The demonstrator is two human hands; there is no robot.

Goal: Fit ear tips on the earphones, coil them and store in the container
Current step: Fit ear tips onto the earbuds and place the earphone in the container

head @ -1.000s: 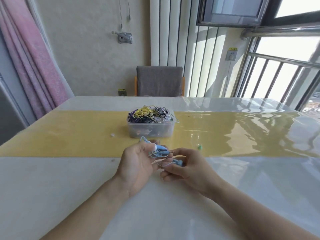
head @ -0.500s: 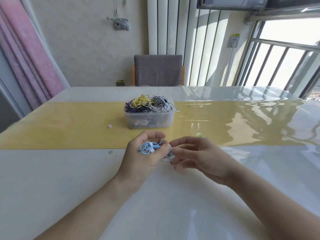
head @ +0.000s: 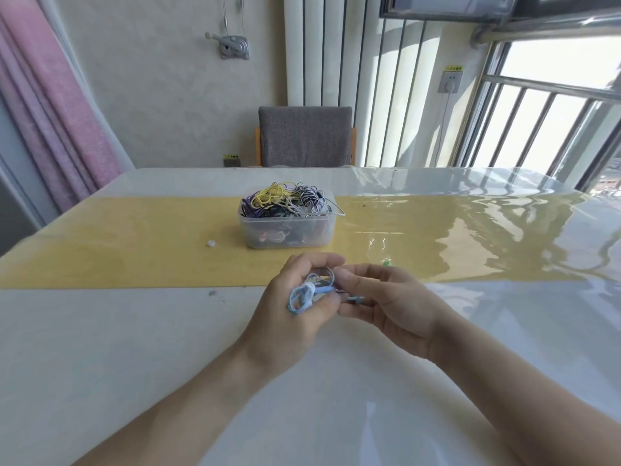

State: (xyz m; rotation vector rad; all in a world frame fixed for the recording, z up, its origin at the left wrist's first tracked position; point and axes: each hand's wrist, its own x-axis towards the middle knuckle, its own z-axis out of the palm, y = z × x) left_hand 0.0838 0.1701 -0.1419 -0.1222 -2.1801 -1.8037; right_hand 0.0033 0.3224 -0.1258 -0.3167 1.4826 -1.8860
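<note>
left hand point(head: 295, 311) now gripping blue earphones point(head: 304, 295) lower, right hand point(head: 386, 304) closer

The table point(head: 100, 348) under my arms is glossy and smooth, mirroring the window; its yellow runner point(head: 134, 243) lies under the same shiny clear layer. The container point(head: 289, 230) is translucent plastic, slightly frosted, heaped with thin smooth-coated cords. The light-blue earphones point(head: 302, 295) I hold in my left hand point(head: 289, 317) have a smooth rubbery-looking cable. The chair point(head: 305, 136) back is matt grey woven cloth on a wooden frame. The curtain point(head: 57, 102) is soft pink fabric
</note>
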